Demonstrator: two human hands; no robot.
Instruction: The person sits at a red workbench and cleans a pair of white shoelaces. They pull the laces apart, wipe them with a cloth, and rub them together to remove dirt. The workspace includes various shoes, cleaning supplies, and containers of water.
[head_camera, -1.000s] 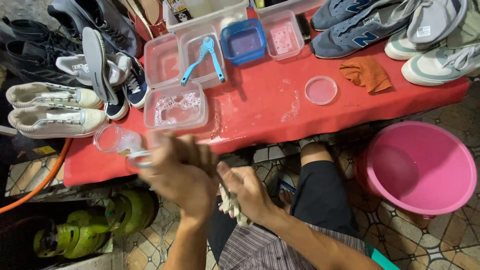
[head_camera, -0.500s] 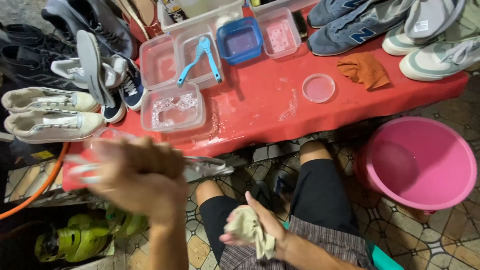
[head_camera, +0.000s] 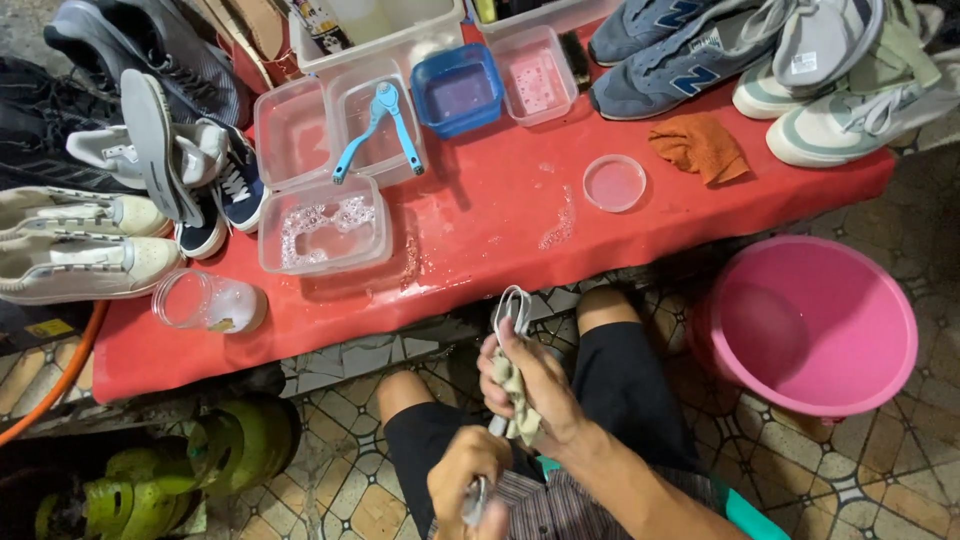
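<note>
Right hand (head_camera: 535, 385) grips a crumpled beige cloth (head_camera: 512, 395) together with a white shoelace (head_camera: 515, 305). Cloth is limp, bunched and greyish-beige, and hangs down from the fist. Lace is flat and white, and loops up above the knuckles in a narrow arch. Right fingers (head_camera: 500, 362) are curled tight around the cloth, pressed together, with the lace running through the cloth bundle inside the grasp. Cloth shows on the thumb side and pokes out below the palm.

Left hand (head_camera: 468, 480) is lower, closed in a fist near the lap, fingers (head_camera: 478, 498) pinching the pale lower end of the lace. That end is blurred, so detail is unclear. Lace is stretched between the two hands, held over the person's knees, below the near edge of the red worktop (head_camera: 500, 230) and not touching it.

On the worktop: clear tub with foamy water (head_camera: 322, 235), blue brush (head_camera: 380, 125) lying across another clear tub, blue tub (head_camera: 458, 90), round clear lid (head_camera: 614, 183), orange rag (head_camera: 700, 148), tipped clear jar (head_camera: 208, 300), and sneakers at both ends. Pink basin (head_camera: 812, 325) is on the tiled floor to the right.
</note>
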